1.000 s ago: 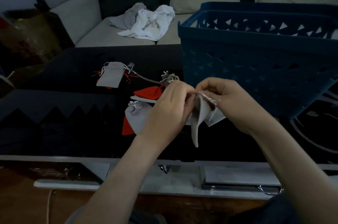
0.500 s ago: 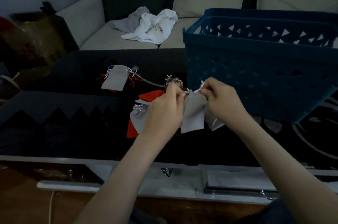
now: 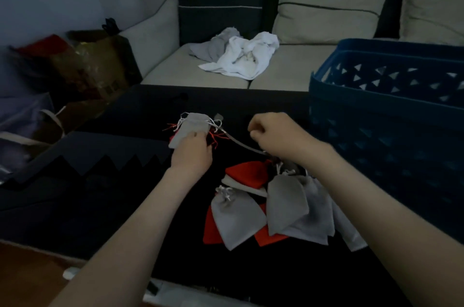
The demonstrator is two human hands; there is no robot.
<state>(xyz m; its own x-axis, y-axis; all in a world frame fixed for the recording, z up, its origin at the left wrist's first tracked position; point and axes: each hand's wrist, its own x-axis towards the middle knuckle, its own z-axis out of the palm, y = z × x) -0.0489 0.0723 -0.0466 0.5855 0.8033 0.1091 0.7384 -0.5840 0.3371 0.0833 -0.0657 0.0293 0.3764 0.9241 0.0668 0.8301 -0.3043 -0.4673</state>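
Work surface: a dark table [image 3: 105, 181], with a sofa [image 3: 200, 75] beyond it at 12 o'clock.

Item in hand: one grey pouch [image 3: 192, 126] lies flat on the table at 11 o'clock of the main pile, well apart from it. Its drawstring end points to 12 o'clock. Red strings [image 3: 216, 137] and a sliver of red cloth show from under it.

Left hand [image 3: 192, 155]: back turned up, fingers bent down onto the near end of that pouch and touching it. Whether they pinch it or only press cannot be told.

Right hand [image 3: 273, 134]: at 3 o'clock of the same pouch and apart from it. The fingers are curled to the palm with the thumb against the forefinger. Nothing shows between them, though the hand is blurred.

One grey strip [image 3: 238, 143] runs across the table between the two hands.

Main pile [image 3: 276, 208], at 6 o'clock of the hands: four grey pouches counted, overlapping, the one at 4 o'clock paler. Red cloth shows in three places. Whether that makes three red pouches cannot be told.

One blue basket [image 3: 381, 116] stands at 3 o'clock, near the right forearm.

On the sofa seat lie two crumpled cloths, one white [image 3: 248, 58] and one grey [image 3: 213, 49], touching each other.
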